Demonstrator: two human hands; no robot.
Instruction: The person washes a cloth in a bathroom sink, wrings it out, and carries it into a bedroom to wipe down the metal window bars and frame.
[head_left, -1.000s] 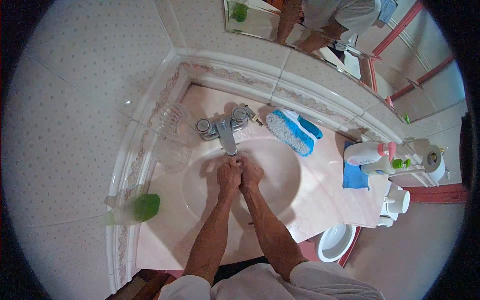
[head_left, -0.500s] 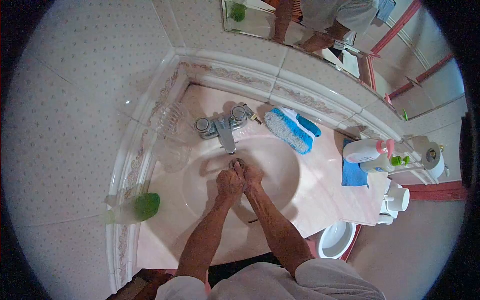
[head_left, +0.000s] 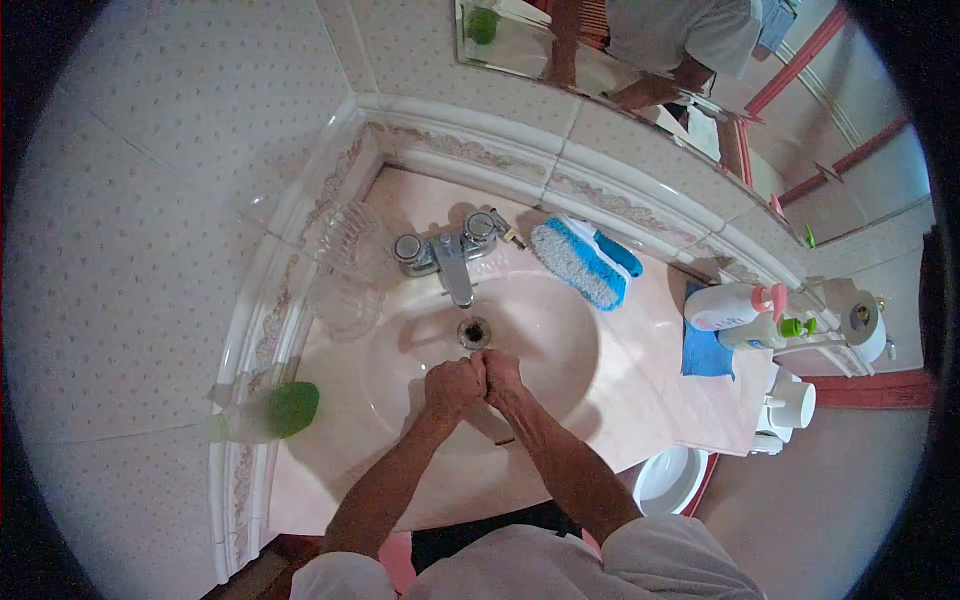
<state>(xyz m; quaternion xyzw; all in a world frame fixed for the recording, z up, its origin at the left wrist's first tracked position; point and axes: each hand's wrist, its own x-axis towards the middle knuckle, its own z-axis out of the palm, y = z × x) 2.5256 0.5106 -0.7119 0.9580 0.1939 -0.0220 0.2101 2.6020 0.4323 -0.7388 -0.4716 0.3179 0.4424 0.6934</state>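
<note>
Head view: the left hand (head_left: 453, 386) and the right hand (head_left: 501, 374) meet over the near part of a smooth, glossy, pale oval basin (head_left: 560, 340), both curled closed and pressed together at the knuckles; whether anything is pinched between them cannot be told. Beyond them lies a round metal drain (head_left: 473, 333) with a dark centre, and above it reaches the spout of a shiny chrome two-handled faucet (head_left: 454, 272). Left of the faucet are clear ribbed vessels (head_left: 345, 305); to its right rests a blue and white brush (head_left: 580, 262) with fluffy, pale bristles. A white bottle with a pink pump (head_left: 725, 306) and a pale bottle with a green pump (head_left: 752, 335) stand close together at the right, near a flat blue cloth (head_left: 706, 352). At the near left is a translucent bottle with a rounded green end (head_left: 292, 410). Compared with a second ago, the hands have drawn back from just under the spout toward the body, and the drain they then covered is now exposed. The basin is set in a pale pink, faintly veined countertop (head_left: 680, 410). Around it run glossy white mouldings with a patterned relief band and a finely speckled tile wall (head_left: 150, 250), and at the far right a mirror (head_left: 810, 140) reflects part of a person.
</note>
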